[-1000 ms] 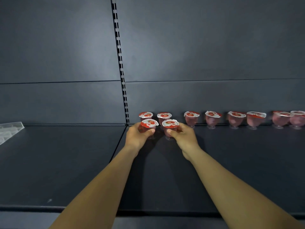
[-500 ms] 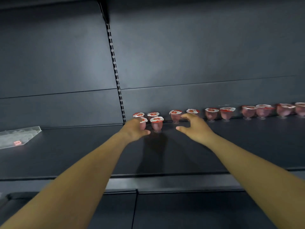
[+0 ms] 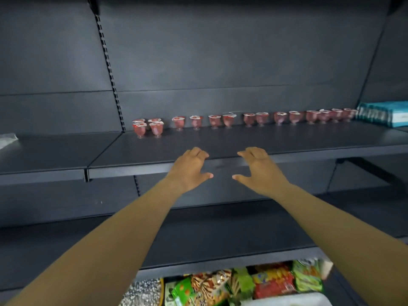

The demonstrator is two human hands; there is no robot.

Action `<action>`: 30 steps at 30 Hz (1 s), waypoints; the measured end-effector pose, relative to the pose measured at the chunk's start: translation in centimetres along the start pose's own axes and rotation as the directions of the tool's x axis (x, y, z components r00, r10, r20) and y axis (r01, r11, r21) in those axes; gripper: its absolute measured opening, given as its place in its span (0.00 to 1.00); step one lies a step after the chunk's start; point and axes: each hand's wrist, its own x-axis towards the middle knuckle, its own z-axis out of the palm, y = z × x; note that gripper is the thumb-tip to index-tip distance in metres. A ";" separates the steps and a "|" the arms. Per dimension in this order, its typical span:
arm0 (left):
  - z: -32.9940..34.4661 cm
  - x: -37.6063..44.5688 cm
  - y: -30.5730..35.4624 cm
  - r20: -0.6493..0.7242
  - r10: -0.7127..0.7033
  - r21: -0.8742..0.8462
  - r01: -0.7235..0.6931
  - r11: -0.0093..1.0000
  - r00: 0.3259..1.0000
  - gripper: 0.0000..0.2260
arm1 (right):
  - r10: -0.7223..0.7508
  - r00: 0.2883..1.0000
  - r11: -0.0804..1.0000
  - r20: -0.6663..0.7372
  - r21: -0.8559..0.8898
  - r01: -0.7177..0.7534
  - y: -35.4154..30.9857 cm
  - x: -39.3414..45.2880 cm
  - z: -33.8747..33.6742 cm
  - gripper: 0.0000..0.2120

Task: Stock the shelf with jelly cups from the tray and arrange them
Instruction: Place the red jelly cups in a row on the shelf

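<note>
Several pink jelly cups [image 3: 260, 119] with red-and-white lids stand in a row along the back of the dark shelf [image 3: 220, 142]. At the row's left end two more cups [image 3: 148, 129] stand in front of the back pair. My left hand [image 3: 189, 167] and my right hand [image 3: 257, 167] hover empty in front of the shelf's front edge, fingers spread and loosely bent, thumbs pointing toward each other. Neither hand touches a cup. A corner of the clear plastic tray [image 3: 7, 139] shows at the far left of the shelf.
A blue-and-white pack [image 3: 384, 114] lies on the shelf at the far right, past the last cup. A lower dark shelf [image 3: 198, 235] runs below. Under it, at the bottom of the view, lie several colourful snack packets [image 3: 249, 283].
Both hands let go of the two front cups and drew back off the shelf toward me. The view pulled back and tilted down, showing the whole row and the lower shelves.
</note>
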 end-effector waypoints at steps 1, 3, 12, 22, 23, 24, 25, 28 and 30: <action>1.2 -0.5 1.3 0.026 0.015 0.006 -0.015 1.000 1.000 0.28 | 0.013 1.000 1.000 0.009 -0.006 -0.013 1.0 -1.5 0.2 0.35; 3.7 -1.3 3.7 0.066 0.035 -0.013 -0.034 0.999 0.997 0.28 | 0.038 0.999 0.999 0.031 -0.018 -0.037 3.1 -4.2 0.8 0.34; 19.2 -2.6 10.8 0.341 0.058 -0.144 -0.009 0.990 0.938 0.27 | 0.177 0.951 0.984 0.254 -0.021 -0.178 15.5 -13.1 8.3 0.33; 42.4 -4.9 15.6 0.652 -0.106 -0.191 0.297 0.936 0.751 0.26 | 0.218 0.794 0.965 0.567 -0.005 -0.262 31.5 -20.7 23.3 0.32; 44.6 -5.9 15.8 0.679 -0.139 -0.179 0.347 0.921 0.721 0.26 | 0.225 0.773 0.959 0.594 0.007 -0.284 32.8 -21.7 24.7 0.32; 46.8 -7.0 15.9 0.706 -0.170 -0.168 0.396 0.903 0.687 0.27 | 0.231 0.751 0.950 0.619 0.022 -0.311 34.1 -22.6 26.3 0.32; 48.9 -7.9 16.0 0.730 -0.191 -0.161 0.436 0.885 0.656 0.28 | 0.233 0.731 0.942 0.642 0.036 -0.332 35.5 -23.5 27.7 0.32; 54.7 -10.8 15.8 0.802 -0.244 -0.108 0.534 0.838 0.545 0.29 | 0.251 0.656 0.921 0.712 0.034 -0.389 39.2 -26.2 32.1 0.32; 58.2 -12.3 15.4 0.833 -0.276 -0.060 0.575 0.816 0.479 0.30 | 0.276 0.595 0.889 0.755 0.035 -0.456 41.5 -27.9 35.1 0.32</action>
